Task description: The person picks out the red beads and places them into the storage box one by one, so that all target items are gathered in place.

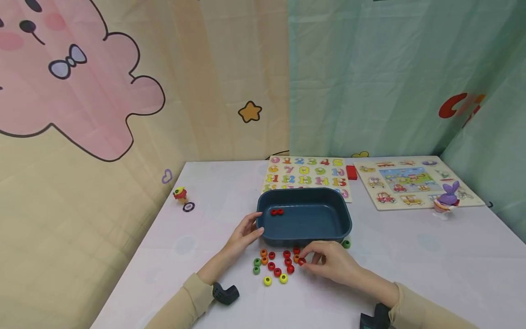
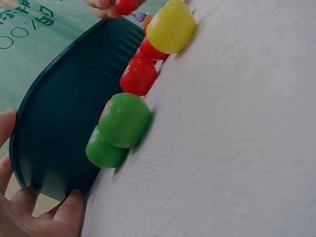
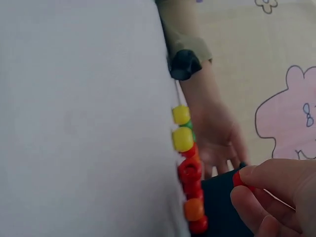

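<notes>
A dark blue rectangular tub (image 1: pixel 306 240) stands mid-table with two red beads (image 1: pixel 277 212) inside. My left hand (image 1: pixel 242 235) touches its left end, thumb and fingers spread against the wall and rim; the left wrist view shows those fingertips (image 2: pixel 71 210) at the tub. Between thumb and index finger, my right hand (image 1: pixel 333 260) pinches a red bead (image 3: pixel 238 181), low over the table in front of the tub. Loose beads lie nearby: several red (image 1: pixel 277 272), a few orange (image 1: pixel 264 252), two green (image 1: pixel 256 262) and two yellow (image 1: pixel 283 278).
Another green bead (image 1: pixel 346 244) lies by the tub's front right corner. Behind the tub is a number puzzle board (image 1: pixel 304 171), with a red block (image 1: pixel 351 172) beside it. A picture puzzle (image 1: pixel 370 196) and purple rabbit toy (image 1: pixel 448 195) sit right; a small figure (image 1: pixel 180 194) stands left.
</notes>
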`<action>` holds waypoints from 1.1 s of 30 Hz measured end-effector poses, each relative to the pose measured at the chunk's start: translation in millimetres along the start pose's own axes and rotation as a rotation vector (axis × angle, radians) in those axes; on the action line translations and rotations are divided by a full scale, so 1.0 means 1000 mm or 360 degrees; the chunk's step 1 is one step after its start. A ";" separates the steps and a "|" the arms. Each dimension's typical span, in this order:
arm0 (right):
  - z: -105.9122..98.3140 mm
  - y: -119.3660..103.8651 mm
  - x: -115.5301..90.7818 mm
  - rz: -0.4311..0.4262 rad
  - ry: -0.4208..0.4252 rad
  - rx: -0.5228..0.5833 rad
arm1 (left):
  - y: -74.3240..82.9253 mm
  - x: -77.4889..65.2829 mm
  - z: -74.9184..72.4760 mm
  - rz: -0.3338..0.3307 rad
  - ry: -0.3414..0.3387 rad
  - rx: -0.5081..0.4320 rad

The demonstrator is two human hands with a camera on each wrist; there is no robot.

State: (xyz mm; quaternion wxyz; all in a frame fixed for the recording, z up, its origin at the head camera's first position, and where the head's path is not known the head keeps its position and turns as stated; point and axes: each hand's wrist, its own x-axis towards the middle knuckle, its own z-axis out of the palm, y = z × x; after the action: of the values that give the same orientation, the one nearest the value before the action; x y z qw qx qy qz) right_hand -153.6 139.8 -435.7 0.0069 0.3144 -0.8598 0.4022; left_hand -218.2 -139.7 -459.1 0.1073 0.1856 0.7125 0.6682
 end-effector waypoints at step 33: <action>-0.042 0.026 0.159 0.0029 -0.0234 -0.0024 | 0.017 -0.005 0.004 -0.0029 -0.0038 -0.0009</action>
State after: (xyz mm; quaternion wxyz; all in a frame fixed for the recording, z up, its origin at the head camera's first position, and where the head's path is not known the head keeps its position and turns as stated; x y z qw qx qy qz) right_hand -306.0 96.6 -382.9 -0.0575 0.3351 -0.8638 0.3717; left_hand -209.9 -137.2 -443.5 0.1223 0.1867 0.7109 0.6670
